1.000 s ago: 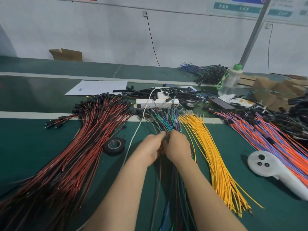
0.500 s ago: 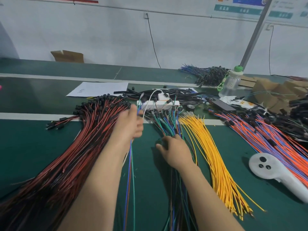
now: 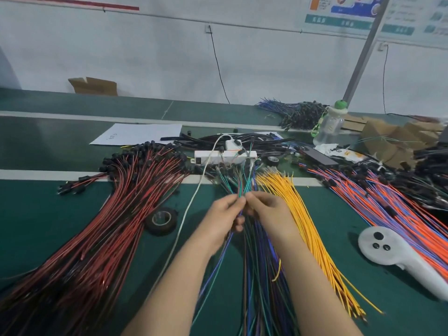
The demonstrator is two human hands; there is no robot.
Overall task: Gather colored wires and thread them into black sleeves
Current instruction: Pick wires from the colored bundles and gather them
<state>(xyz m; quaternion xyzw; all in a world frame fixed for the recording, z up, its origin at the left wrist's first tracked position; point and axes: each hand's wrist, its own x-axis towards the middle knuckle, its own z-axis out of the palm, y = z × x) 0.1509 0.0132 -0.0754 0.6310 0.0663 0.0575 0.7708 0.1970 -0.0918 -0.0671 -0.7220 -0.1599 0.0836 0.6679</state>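
Pinching a small bunch of green and blue wires, my left hand and right hand meet fingertip to fingertip, fingers curled round the strands, above the middle of the green table. Red wires lie left, yellow wires right, black sleeves behind.

Even, diffuse indoor light, soft shadows, wide-angle bending at the edges, slight motion blur throughout.
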